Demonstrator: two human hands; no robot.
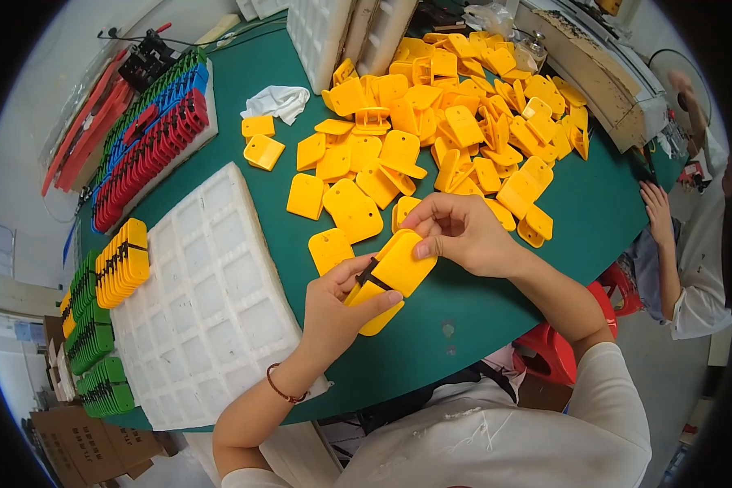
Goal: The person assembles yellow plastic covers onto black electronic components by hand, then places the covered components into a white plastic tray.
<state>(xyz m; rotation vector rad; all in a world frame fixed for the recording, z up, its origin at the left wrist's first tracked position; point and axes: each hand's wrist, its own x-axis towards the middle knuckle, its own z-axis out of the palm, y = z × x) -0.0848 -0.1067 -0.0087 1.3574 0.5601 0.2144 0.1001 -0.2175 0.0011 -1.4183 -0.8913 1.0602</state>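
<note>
My left hand [333,313] is closed around the lower part of a yellow plastic hinged piece [407,264], thumb on top. A black bar [371,275] crosses the piece beside my left fingers. At its upper end, my right hand [468,236] pinches the edge between thumb and fingers. The piece is tilted above the green table [431,329], and its underside is hidden. Just beyond my hands lie loose yellow plates [352,213], rounded at the corners, several with a small hole. They merge into a large heap of yellow pieces [464,126].
A white gridded foam tray [211,301] lies to my left. Stacked yellow pieces [122,262] and green pieces [106,387] stand along its far side. Red pieces [150,167] form a row at the upper left. A white cloth [276,102] lies behind. Another person's hand [657,213] rests at the right edge.
</note>
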